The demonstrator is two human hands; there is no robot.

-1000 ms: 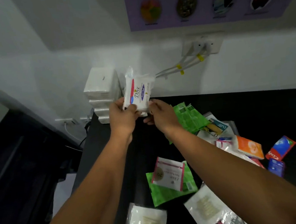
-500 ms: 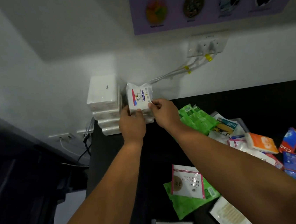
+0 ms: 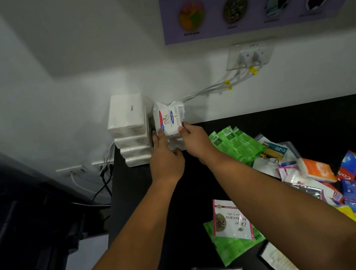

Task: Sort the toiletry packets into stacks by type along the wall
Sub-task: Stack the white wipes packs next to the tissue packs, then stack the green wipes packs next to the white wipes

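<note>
A white Dove soap packet (image 3: pixel 169 118) rests on top of a short stack of like packets (image 3: pixel 177 144) against the wall. My left hand (image 3: pixel 166 158) touches its lower left corner and my right hand (image 3: pixel 195 140) pinches its lower right corner. To the left stands a taller stack of plain white packs (image 3: pixel 129 129). Right of my hands lie green sachets (image 3: pixel 236 145). A Dove sachet (image 3: pixel 231 219) lies on a green packet (image 3: pixel 230 247) near the front.
A mixed pile with an orange pack (image 3: pixel 318 169), a red toothpaste box (image 3: pixel 350 165) and blue packets (image 3: pixel 351 191) covers the black counter (image 3: pixel 179 200) at right. White cables (image 3: pixel 207 91) run from a wall socket (image 3: pixel 250 58). The counter's left edge drops to the floor.
Both hands have lowered the Dove soap packet from the air onto the short stack beside the white packs. The view has shifted closer to the wall.
</note>
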